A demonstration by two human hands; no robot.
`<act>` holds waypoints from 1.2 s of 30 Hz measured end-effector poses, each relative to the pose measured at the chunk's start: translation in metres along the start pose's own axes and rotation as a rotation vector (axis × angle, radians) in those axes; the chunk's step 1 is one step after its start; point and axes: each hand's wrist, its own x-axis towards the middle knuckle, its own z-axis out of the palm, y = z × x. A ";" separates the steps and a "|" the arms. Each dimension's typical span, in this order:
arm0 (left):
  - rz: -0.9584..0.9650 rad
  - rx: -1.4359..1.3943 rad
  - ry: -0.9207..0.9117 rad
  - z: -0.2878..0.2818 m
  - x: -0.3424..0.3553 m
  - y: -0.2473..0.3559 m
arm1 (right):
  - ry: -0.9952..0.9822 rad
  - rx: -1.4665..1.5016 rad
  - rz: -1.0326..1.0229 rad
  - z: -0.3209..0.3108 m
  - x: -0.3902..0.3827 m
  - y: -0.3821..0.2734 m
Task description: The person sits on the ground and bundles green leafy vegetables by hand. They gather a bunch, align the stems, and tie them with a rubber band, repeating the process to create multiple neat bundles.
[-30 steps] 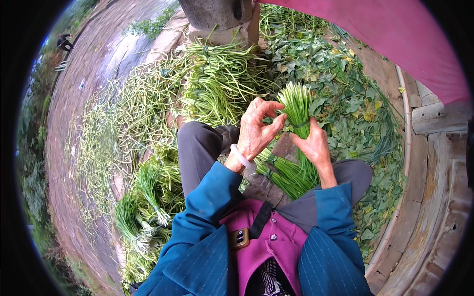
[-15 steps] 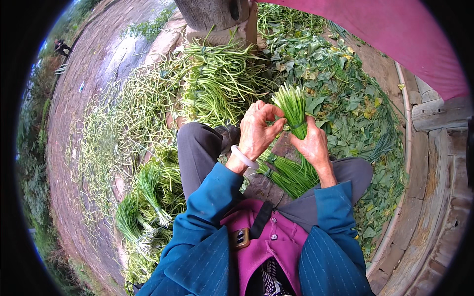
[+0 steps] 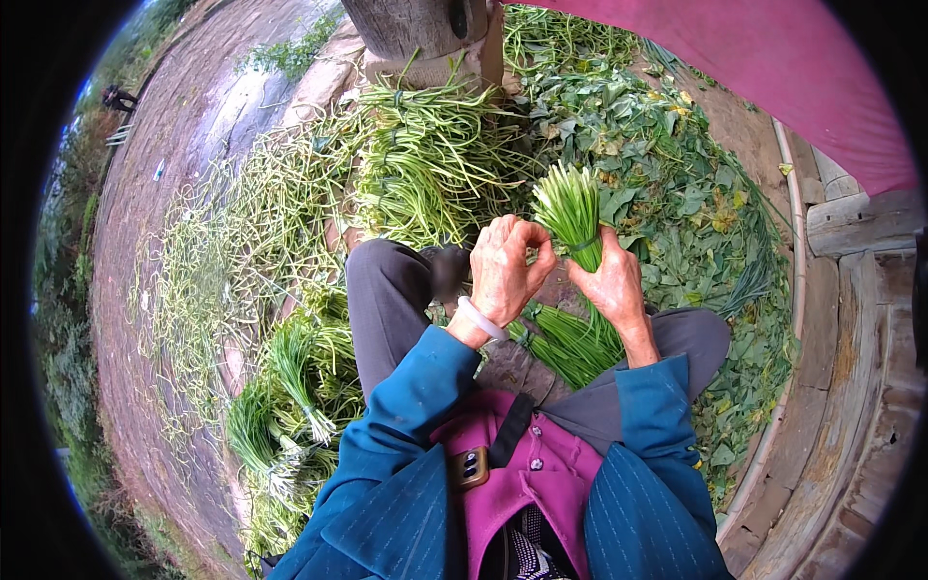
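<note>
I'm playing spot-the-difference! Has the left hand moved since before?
Yes, slightly: the left hand moved toward the person, away from the wooden post.

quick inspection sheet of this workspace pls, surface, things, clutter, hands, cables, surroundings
Surface: ground, partly covered by loose long stems.
Things: upright bundle of green stalks, banded, pale ends up; more green stalks lie between the legs.
Clutter: heaped pale-green stems ahead, leafy vines to the right, small white-ended bunches to the left.
Left hand: thumb and forefinger curled beside the bundle; whether it grips anything is unclear.
Right hand: wrapped around the bundle below its pale ends.
Cables: nothing seen.
Surroundings: wooden post, pink sheet, wooden beams, distant person.
</note>
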 end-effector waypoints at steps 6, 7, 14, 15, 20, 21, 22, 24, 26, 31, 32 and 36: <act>-0.051 -0.038 0.068 0.016 0.006 -0.005 | -0.016 0.091 0.013 0.003 -0.001 -0.003; -0.029 0.017 0.108 0.017 0.006 -0.008 | -0.022 0.123 0.014 0.003 -0.001 -0.004; -0.521 -0.836 0.323 0.004 0.022 -0.029 | -0.031 0.360 -0.006 0.002 -0.001 0.010; -0.502 -0.791 0.341 -0.002 0.026 -0.037 | -0.083 0.410 0.071 -0.002 0.000 0.005; -0.623 -0.732 0.185 -0.032 0.044 -0.070 | -0.164 0.737 0.124 -0.007 0.001 0.002; -0.459 -0.324 0.164 -0.032 0.052 -0.076 | -0.183 0.781 0.139 -0.009 0.001 0.003; -0.288 0.081 0.138 -0.033 0.056 -0.079 | -0.203 0.825 0.155 -0.011 0.001 0.003; -0.242 0.319 -0.151 -0.038 0.053 -0.083 | -0.234 0.892 0.201 -0.015 0.002 0.002; -0.373 0.300 -0.478 -0.031 0.055 -0.082 | -0.237 0.977 0.176 -0.017 0.002 0.000; 0.062 0.182 -0.186 -0.010 0.039 -0.038 | -0.244 1.027 0.193 -0.022 0.001 -0.004; 0.100 0.149 -0.139 -0.005 0.035 -0.034 | -0.237 1.020 0.188 -0.022 0.000 -0.005; -0.292 -0.448 -0.101 -0.013 0.034 0.013 | -0.254 0.981 0.162 -0.023 0.000 -0.001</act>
